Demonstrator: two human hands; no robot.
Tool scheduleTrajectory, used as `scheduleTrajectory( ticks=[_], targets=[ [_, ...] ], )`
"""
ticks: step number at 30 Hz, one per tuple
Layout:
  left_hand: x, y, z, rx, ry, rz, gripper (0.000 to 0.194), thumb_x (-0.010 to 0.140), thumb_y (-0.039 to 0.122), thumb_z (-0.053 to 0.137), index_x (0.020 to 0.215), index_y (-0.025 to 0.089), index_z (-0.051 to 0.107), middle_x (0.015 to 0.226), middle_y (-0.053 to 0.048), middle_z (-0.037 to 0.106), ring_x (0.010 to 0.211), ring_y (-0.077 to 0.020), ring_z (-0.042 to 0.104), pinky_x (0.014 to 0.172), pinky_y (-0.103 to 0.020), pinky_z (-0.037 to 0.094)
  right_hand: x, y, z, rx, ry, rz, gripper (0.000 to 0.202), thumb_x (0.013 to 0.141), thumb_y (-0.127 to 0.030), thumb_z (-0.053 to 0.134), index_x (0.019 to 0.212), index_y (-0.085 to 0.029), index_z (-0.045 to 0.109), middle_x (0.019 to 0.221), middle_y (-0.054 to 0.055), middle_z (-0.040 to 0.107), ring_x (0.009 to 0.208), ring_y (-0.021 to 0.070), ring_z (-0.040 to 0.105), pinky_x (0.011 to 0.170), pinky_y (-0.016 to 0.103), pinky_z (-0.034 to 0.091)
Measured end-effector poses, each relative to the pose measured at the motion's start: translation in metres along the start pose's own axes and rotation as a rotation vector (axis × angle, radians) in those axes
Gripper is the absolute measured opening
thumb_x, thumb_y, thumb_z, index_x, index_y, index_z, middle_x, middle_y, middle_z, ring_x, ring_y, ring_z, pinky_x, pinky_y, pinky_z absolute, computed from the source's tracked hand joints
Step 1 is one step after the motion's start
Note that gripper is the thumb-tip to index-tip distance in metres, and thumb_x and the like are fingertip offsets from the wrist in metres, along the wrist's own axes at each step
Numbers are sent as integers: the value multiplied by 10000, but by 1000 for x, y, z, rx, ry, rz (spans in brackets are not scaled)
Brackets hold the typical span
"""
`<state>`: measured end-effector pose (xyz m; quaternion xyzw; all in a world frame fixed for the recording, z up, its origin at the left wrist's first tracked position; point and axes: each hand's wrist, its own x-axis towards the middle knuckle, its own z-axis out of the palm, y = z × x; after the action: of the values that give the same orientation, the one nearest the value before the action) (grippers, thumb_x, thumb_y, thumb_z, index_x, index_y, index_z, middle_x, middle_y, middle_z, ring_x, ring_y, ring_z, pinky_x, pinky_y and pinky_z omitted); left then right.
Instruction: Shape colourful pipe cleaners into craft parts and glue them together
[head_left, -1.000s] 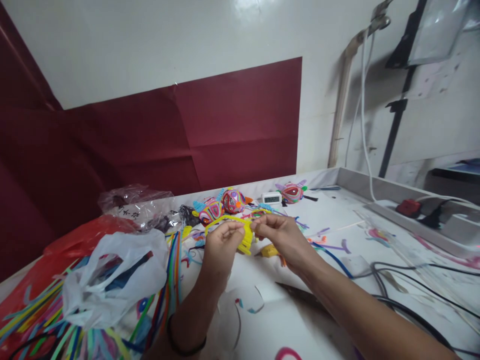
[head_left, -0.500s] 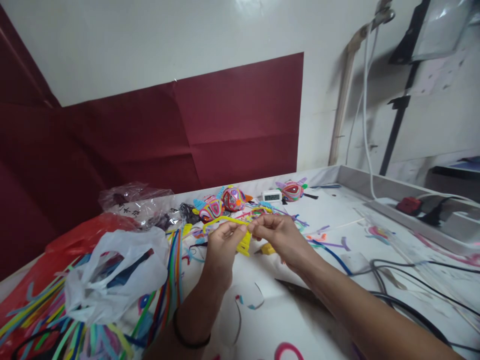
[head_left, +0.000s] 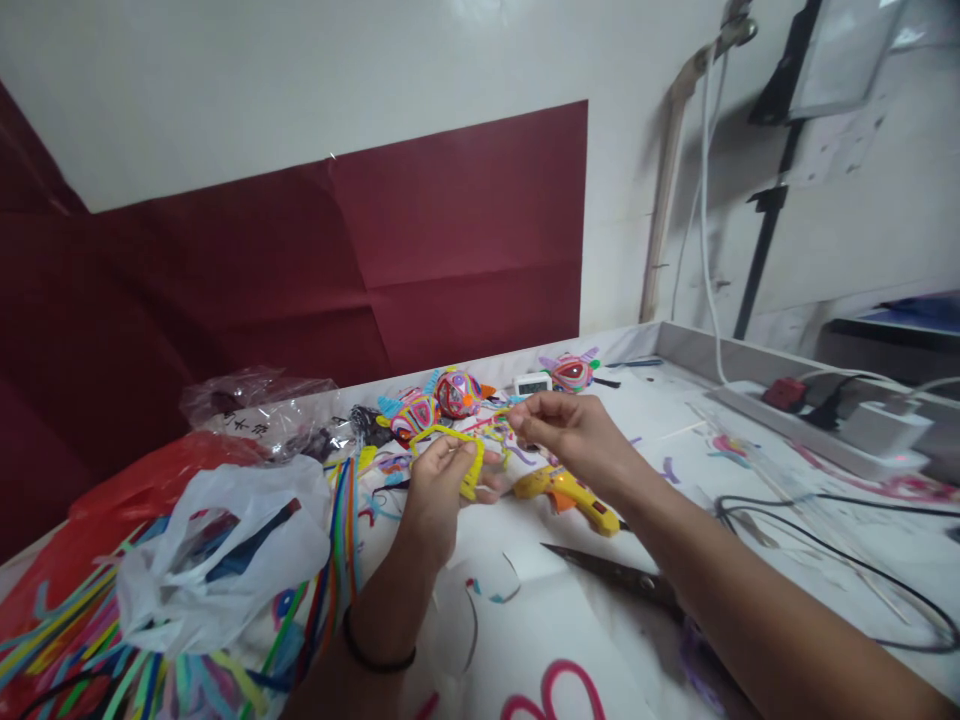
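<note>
A yellow fuzzy pipe cleaner (head_left: 472, 480), bent into an angular zigzag shape, is pinched between the thumb and fingers of my left hand (head_left: 435, 490). To its right, my right hand (head_left: 574, 432) is raised with thumb and forefinger pressed together; a small yellowish bit shows at the fingertips, too small to name for sure. Below the right hand lies a yellow hot glue gun (head_left: 574, 497) with an orange trigger. Scissors (head_left: 626, 575) with dark blades lie partly under my right forearm.
Colourful round fish-like ornaments (head_left: 459, 392) and a small digital clock (head_left: 532, 384) stand at the back. Pipe cleaners (head_left: 157, 680) and a white plastic bag (head_left: 225, 550) fill the left. A power strip (head_left: 817, 430) and black cables (head_left: 825, 495) lie right.
My right hand has moved away from the left, up and to the right, leaving the yellow pipe cleaner in my left hand. The glue gun and scissors now show more fully. The view has shifted slightly.
</note>
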<state>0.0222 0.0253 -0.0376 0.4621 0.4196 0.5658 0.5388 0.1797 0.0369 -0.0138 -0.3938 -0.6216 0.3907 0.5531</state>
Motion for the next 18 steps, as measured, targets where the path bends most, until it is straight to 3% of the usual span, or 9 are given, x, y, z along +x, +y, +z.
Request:
scheduleTrajectory(
  ticks=[3, 8, 13, 15, 18],
  targets=[
    [4, -2, -2, -16, -12, 13, 200, 689, 248, 673, 777, 140, 531, 731, -48, 681, 498, -112, 606, 401, -179, 428, 0, -16, -16, -205, -43, -107, 284, 733, -427, 611, 706, -145, 616, 605, 2, 570, 554, 115, 487, 511, 234, 358],
    [7, -5, -4, -88, -10, -77, 104, 745, 185, 611, 798, 135, 536, 774, -77, 691, 565, -126, 636, 423, -170, 420, -24, -24, -53, -859, -332, -177, 226, 819, -293, 490, 682, -168, 620, 593, 20, 596, 510, 126, 491, 500, 245, 331],
    [11, -8, -4, -157, 31, -194, 116, 851, 217, 476, 870, 124, 543, 806, -119, 694, 632, -185, 675, 487, -249, 503, -73, 12, -96, -1159, -530, 7, 278, 866, -211, 393, 717, -193, 627, 712, 62, 652, 625, 177, 597, 592, 289, 410],
    [13, -10, -4, -203, 38, -257, 147, 862, 214, 440, 876, 120, 552, 832, -131, 695, 699, -208, 690, 547, -290, 539, -93, 29, -110, -1217, -531, 80, 261, 844, -195, 413, 700, -211, 631, 769, 74, 669, 695, 212, 636, 631, 326, 451],
    [14, -14, -5, -262, -4, -259, 103, 794, 138, 488, 865, 127, 562, 891, -129, 696, 832, -231, 692, 692, -346, 561, -117, 49, -127, -1181, -479, 101, 185, 829, -303, 505, 843, -276, 688, 929, 104, 697, 810, 262, 675, 685, 359, 520]
  ],
)
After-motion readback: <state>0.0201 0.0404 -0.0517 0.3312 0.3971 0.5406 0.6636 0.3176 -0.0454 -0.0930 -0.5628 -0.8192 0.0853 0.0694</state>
